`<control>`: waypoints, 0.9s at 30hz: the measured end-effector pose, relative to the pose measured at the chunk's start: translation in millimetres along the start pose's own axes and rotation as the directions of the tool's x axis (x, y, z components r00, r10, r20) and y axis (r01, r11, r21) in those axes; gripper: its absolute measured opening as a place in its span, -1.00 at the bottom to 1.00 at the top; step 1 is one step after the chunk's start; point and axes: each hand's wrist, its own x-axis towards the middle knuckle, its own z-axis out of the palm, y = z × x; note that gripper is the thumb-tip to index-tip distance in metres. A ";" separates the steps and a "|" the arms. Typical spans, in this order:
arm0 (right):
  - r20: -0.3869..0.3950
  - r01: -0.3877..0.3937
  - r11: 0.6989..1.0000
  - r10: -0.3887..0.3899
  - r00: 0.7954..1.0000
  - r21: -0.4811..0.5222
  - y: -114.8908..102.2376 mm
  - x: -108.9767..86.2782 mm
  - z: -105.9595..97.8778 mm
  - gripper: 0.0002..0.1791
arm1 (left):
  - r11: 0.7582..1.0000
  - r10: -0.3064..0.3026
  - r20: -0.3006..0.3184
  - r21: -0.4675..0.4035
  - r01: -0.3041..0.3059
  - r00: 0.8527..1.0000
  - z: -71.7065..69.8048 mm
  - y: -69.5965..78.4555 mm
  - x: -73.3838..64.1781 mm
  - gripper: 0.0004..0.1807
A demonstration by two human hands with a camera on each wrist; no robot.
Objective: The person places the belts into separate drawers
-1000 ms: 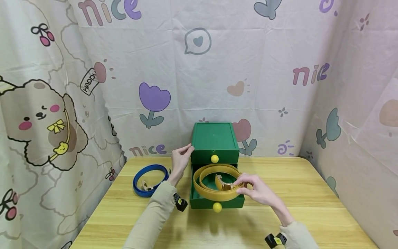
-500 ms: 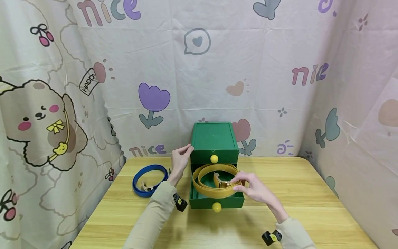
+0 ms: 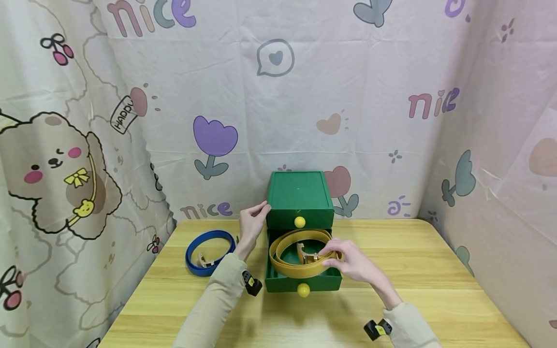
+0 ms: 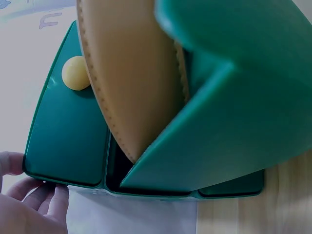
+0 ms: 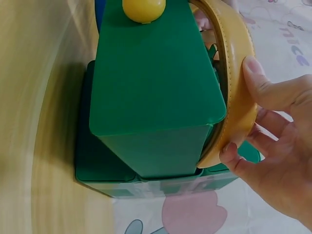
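A coiled yellow belt with a gold buckle lies over the pulled-out lower drawer of a green drawer box. My right hand grips the right side of the coil, thumb on one face and fingers on the other, as the right wrist view shows. My left hand holds the box's upper left front corner, where the left wrist view shows thumb and bent fingers against the edge. The coil rises above the drawer's rim; its contact with the drawer floor is hidden.
A coiled blue belt with a gold buckle lies on the wooden table, left of the box and beside my left forearm. Yellow round knobs mark the upper drawer and the lower one. A printed curtain stands close behind.
My right hand has shifted slightly left with the yellow belt, bringing the coil more squarely over the lower drawer. The left hand keeps its place on the box corner.
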 end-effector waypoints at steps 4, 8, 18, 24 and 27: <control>0.025 -0.025 1.000 0.026 0.999 -0.012 -2.9 3.5 -1.2 -0.84 | 1.000 0.002 0.001 -0.004 -0.002 1.000 0.1 0.1 0.3 -0.64; 0.047 -0.036 0.999 0.036 0.998 -0.015 -3.6 6.1 -1.0 -0.85 | 1.000 0.002 0.007 -0.011 -0.002 1.000 0.3 -1.0 1.0 -0.64; 0.047 -0.025 1.000 0.025 0.999 0.002 6.5 8.9 2.0 -0.84 | 1.000 -0.004 0.007 -0.019 0.004 1.000 0.0 -0.3 0.8 -0.63; 0.036 -0.018 1.000 0.018 0.999 0.004 16.1 8.5 5.0 -0.83 | 1.000 -0.010 0.011 -0.012 0.010 1.000 -0.7 -1.1 0.2 -0.63; 0.030 -0.009 1.000 0.009 1.000 0.010 18.9 7.8 7.4 -0.83 | 1.000 -0.009 0.016 -0.018 0.010 1.000 -0.9 -0.8 0.2 -0.62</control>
